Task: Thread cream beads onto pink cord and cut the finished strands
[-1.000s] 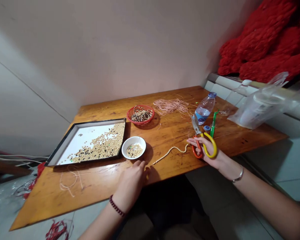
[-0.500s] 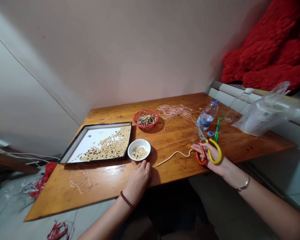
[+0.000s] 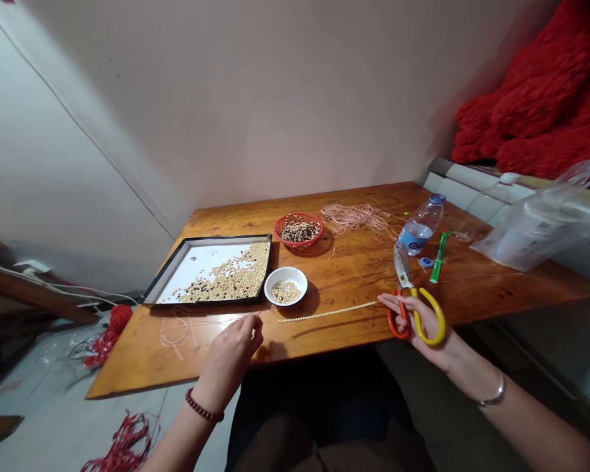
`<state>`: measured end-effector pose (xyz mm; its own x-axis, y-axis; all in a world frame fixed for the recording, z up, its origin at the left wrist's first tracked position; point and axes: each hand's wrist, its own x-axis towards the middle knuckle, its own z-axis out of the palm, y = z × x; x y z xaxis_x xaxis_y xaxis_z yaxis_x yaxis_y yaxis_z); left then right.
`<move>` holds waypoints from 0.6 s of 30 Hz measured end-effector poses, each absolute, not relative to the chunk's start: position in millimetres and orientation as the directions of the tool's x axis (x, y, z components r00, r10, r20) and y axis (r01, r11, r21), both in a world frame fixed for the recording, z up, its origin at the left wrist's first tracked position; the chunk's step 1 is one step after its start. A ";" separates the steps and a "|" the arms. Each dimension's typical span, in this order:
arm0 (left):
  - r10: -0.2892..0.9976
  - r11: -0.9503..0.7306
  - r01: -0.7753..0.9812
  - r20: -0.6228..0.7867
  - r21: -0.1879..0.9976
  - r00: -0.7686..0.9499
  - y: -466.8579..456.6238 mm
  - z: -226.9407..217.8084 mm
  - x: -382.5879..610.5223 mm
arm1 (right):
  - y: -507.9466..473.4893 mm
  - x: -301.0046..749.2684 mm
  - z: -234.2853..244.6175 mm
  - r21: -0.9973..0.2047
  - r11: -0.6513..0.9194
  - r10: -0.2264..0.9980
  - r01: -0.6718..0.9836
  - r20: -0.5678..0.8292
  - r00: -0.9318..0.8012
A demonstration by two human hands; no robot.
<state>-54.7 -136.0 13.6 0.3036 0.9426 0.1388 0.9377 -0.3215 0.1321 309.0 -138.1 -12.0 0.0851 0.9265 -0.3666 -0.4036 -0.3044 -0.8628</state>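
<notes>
My right hand (image 3: 423, 324) grips a pair of scissors (image 3: 413, 301) with red and yellow handles, blades pointing away, and pinches the right end of a strand of pale beads (image 3: 327, 313). The strand is stretched out straight just above the wooden table (image 3: 354, 275). My left hand (image 3: 233, 344), a dark bead bracelet on its wrist, is closed in a pinch at the near table edge, holding the thin cord that runs on from the strand's left end. A small white bowl of beads (image 3: 286, 286) sits just beyond the strand.
A black-rimmed tray (image 3: 216, 272) of loose beads lies at the left, with a red basket (image 3: 299, 229) behind the bowl. Pink cord (image 3: 356, 216), a water bottle (image 3: 420, 226) and a green tool (image 3: 440, 249) lie at the far right. Red tassels (image 3: 535, 105) and a plastic bag (image 3: 541, 223) fill the ledge.
My left hand has pulled away to the left along the near edge, drawing the bead strand from a loose curve into a straight line. The right hand keeps hold of the scissors.
</notes>
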 end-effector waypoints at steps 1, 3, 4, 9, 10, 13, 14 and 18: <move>0.952 -0.296 0.946 0.113 0.128 0.283 -137.3 13.1 -60.4 | -142.6 303.2 -11.5 -0.858 -0.309 0.923 -0.411 -0.375 0.089; 0.967 -0.254 0.961 0.064 0.108 0.248 -139.8 10.9 -69.6 | -149.7 292.2 -11.0 -0.845 -0.312 0.918 -0.435 -0.386 0.092; 0.971 -0.238 0.967 0.044 0.096 0.234 -141.0 9.3 -73.1 | -152.1 287.5 -10.9 -0.846 -0.319 0.920 -0.427 -0.385 0.076; 0.973 -0.231 0.971 0.014 0.055 0.231 -144.8 0.1 -81.8 | -151.6 277.1 -9.0 -0.863 -0.372 0.916 -0.343 -0.400 0.012; 0.971 -0.240 0.970 0.020 0.046 0.239 -145.0 -1.6 -82.9 | -149.8 277.3 -8.1 -0.861 -0.387 0.911 -0.330 -0.411 0.005; 0.963 -0.269 0.963 0.038 0.024 0.268 -145.1 -5.8 -87.0 | -143.4 279.9 -6.1 -0.867 -0.406 0.907 -0.288 -0.422 -0.008; 0.960 -0.278 0.960 0.043 0.023 0.277 -144.9 -6.8 -88.5 | -141.1 281.3 -5.9 -0.871 -0.408 0.907 -0.275 -0.421 -0.014; 0.949 -0.314 0.948 0.064 0.055 0.310 -143.7 -8.2 -91.9 | -132.2 287.5 -8.8 -0.848 -0.441 0.893 -0.293 -0.448 -0.049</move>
